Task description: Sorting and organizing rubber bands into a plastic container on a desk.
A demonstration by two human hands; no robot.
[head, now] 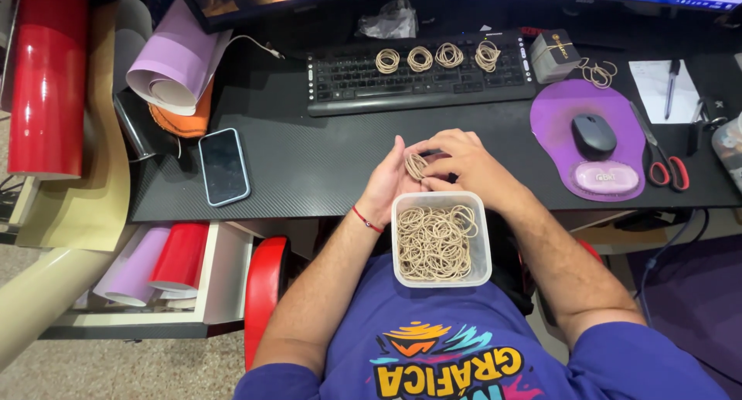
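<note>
Bundling: left hand [384,185] and right hand [457,162] pinch together a small bunch of rubber bands [416,166] above the desk edge.
Supply: clear tub [480,238] of loose bands on the lap, just below the hands.
Finished: four bundles [437,57] in a row on the keyboard [363,85].
Next move, likely: a snug binding wrap.
Package: small dark box [554,54], banded, right of the keyboard.

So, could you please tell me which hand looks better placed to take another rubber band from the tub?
Probably the right hand: it sits directly above the tub with fingers pointing down, while the left hand cradles the small bundle of bands.
</note>
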